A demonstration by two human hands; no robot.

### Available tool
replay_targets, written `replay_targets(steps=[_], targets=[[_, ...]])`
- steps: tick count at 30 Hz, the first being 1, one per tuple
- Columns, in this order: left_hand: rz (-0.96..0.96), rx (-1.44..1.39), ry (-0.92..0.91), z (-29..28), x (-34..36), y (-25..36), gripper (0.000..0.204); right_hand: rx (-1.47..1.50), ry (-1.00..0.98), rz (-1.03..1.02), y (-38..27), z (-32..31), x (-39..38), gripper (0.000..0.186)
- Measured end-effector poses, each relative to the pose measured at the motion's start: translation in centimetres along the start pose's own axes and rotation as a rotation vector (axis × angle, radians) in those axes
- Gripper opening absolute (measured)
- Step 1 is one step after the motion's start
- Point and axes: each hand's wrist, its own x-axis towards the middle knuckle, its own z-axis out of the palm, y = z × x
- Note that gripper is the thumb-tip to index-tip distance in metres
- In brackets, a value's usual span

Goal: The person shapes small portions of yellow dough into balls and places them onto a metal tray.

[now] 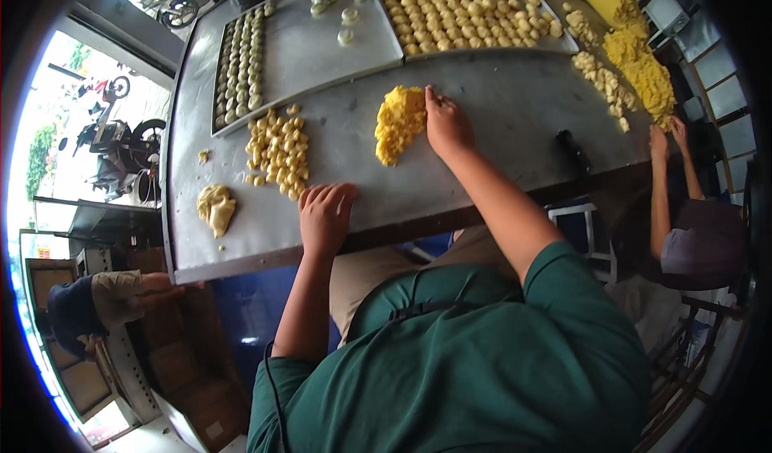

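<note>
A heap of yellow crumbly filling lies on the metal table, and my right hand presses against its right side. The fingers of that hand are bent together at the filling, partly hidden by the back of the hand. My left hand rests by the table's near edge, fingers loosely stretched and thumb apart, with nothing visible in it. Close beside its fingertips is a pile of small pale dough balls. Further left sits a lump of smooth pale dough.
Behind are a tray with rows of greenish balls and a tray packed with yellow balls. A dark-handled tool lies toward the right. There a co-worker's hands touch a large yellow mass. Another person is at lower left.
</note>
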Motion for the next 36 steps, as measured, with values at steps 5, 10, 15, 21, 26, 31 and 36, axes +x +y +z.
replay_targets(steps=[5, 10, 15, 21, 26, 31, 36], targets=[[0.01, 0.066, 0.076, -0.1, -0.3, 0.2, 0.019, 0.276, -0.118, -0.246, 1.6, -2.9, -1.9, 0.031], [-0.071, 0.089, -0.003, -0.3, -0.3, 0.1, 0.024, 0.402, 0.132, -0.182, 3.1, -3.3, -5.4, 0.021], [-0.034, 0.066, 0.011, -0.3, -0.4, 0.4, 0.021, 0.409, -0.022, -0.2, 0.8, -3.4, -6.2, 0.027], [0.001, 0.08, 0.02, 0.0, -0.3, 0.0, 0.022, 0.075, 0.117, -0.394, 0.0, -1.6, -4.3, 0.035], [-0.022, 0.034, 0.042, -0.3, -0.5, 0.4, 0.02, 0.398, -0.167, -0.302, 1.1, -5.8, -3.4, 0.026], [0.016, 0.054, 0.054, 0.0, -0.4, -0.1, 0.022, 0.13, 0.173, -0.257, 3.9, -3.1, -8.9, 0.031], [-0.031, 0.076, 0.043, -0.1, -0.3, 0.0, 0.024, 0.373, -0.151, -0.217, 2.1, -6.1, -11.3, 0.034]])
